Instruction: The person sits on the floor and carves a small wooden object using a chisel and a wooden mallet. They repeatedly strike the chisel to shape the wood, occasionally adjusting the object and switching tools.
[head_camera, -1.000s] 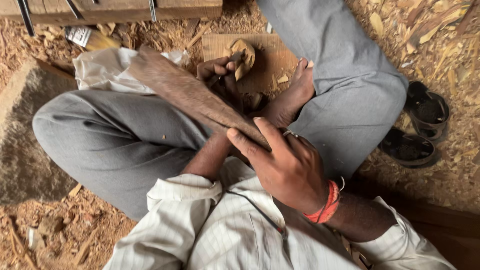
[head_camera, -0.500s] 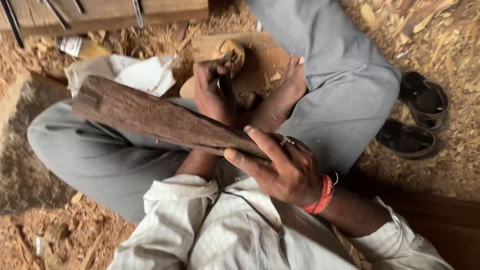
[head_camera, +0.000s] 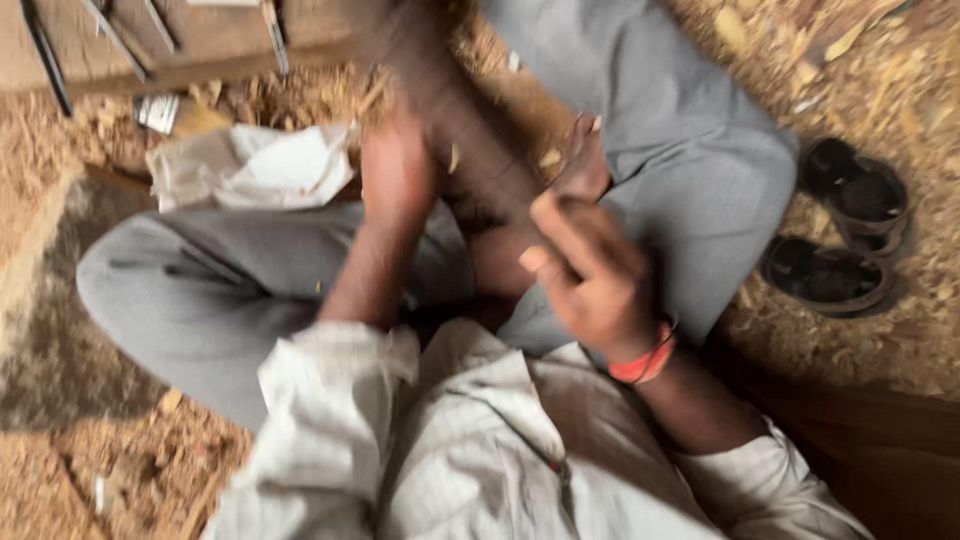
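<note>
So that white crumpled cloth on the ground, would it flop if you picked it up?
Probably. The white cloth lies in soft crumpled folds, so it likely hangs limp and feels light. It seems unlikely to roll or break, though wood shavings beside it may cling.

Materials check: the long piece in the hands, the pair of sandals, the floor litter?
Long piece: looks like rough, unfinished brown wood, though motion blur hides the grain. The right hand grips its near end; the left hand is up against it. Sandals: dark, matte, probably rubber or leather; cannot tell which. Floor litter: pale tan chips and shavings, apparently raw wood.
</note>
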